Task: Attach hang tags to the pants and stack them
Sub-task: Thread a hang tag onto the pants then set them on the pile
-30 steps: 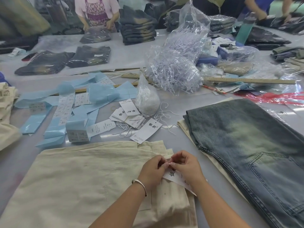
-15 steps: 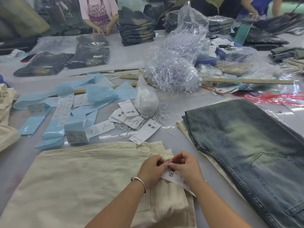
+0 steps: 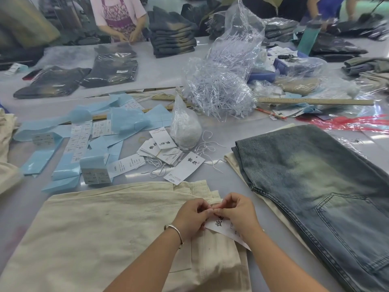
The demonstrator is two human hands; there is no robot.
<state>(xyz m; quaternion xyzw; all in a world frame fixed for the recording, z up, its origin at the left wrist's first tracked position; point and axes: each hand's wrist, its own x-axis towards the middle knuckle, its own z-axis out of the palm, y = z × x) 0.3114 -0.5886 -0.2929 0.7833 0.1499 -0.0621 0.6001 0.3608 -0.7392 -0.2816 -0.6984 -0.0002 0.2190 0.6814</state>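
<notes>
A: Where is the hang tag point(image 3: 221, 227) right now?

B: At about 6 o'clock, low in the middle, lying on the waistband corner of the cream pants point(image 3: 101, 232). It is white with black characters, and it pokes out towards 4 o'clock from under the right hand point(image 3: 237, 216).

A: And the hands?

B: The left hand point(image 3: 192, 217) and the right hand meet fingertip to fingertip just above the tag. Fingers of both are curled in and pinching at the tag's top end; whatever thin thing sits between the tips is too small to make out. A silver bracelet point(image 3: 174, 230) circles the left wrist.

A: What lies around the cream pants?

B: At 3 o'clock, faded blue jeans point(image 3: 315, 197) spread flat on top of another cream pair, only its edge showing. At 12 o'clock from the hands, a loose heap of spare hang tags point(image 3: 166, 152) with white strings, and a small clear bag point(image 3: 185, 129) beside them. At 10 o'clock, light blue sticker sheets point(image 3: 117, 127) lie scattered.

A: Farther out?

B: At 12 to 1 o'clock, a big clear plastic bag of white strips point(image 3: 223, 81), with a long wooden ruler point(image 3: 315, 101) beside it. At 11 o'clock, folded dark jeans in plastic wrap point(image 3: 111, 70), and beyond them a stack of folded jeans point(image 3: 173, 34). A person in a patterned apron point(image 3: 120, 15) stands at the far edge of the table point(image 3: 235, 182).
</notes>
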